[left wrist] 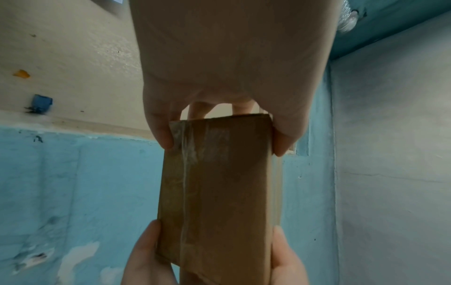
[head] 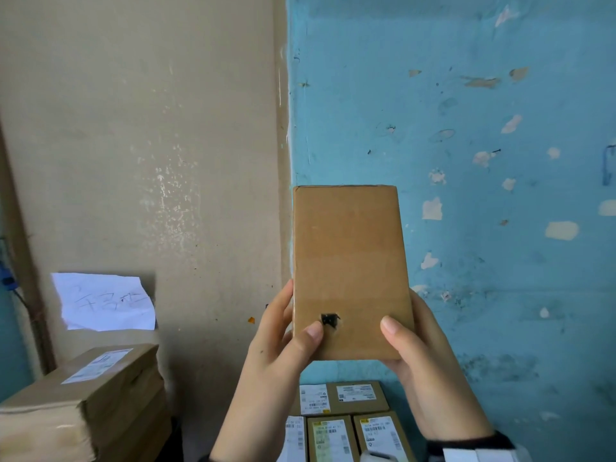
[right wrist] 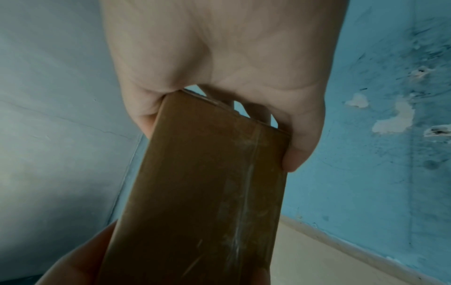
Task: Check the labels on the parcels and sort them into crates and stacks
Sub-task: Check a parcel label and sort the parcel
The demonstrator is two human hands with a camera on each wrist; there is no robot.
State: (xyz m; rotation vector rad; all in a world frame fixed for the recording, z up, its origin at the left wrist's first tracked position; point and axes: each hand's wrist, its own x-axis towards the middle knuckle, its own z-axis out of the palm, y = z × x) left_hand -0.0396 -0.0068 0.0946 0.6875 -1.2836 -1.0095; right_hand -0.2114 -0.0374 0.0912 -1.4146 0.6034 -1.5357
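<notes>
The small cardboard parcel (head: 350, 261), judged light and stiff with slippery tape, is held upright at its lower edges, clamped between the left hand (head: 283, 341) and right hand (head: 416, 355).

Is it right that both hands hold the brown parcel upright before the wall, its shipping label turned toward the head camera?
Not quite. Both the left hand and right hand do hold the brown parcel upright before the wall, but the head view shows the face toward the camera bears no label, only plain cardboard with a small dark hole.
</notes>
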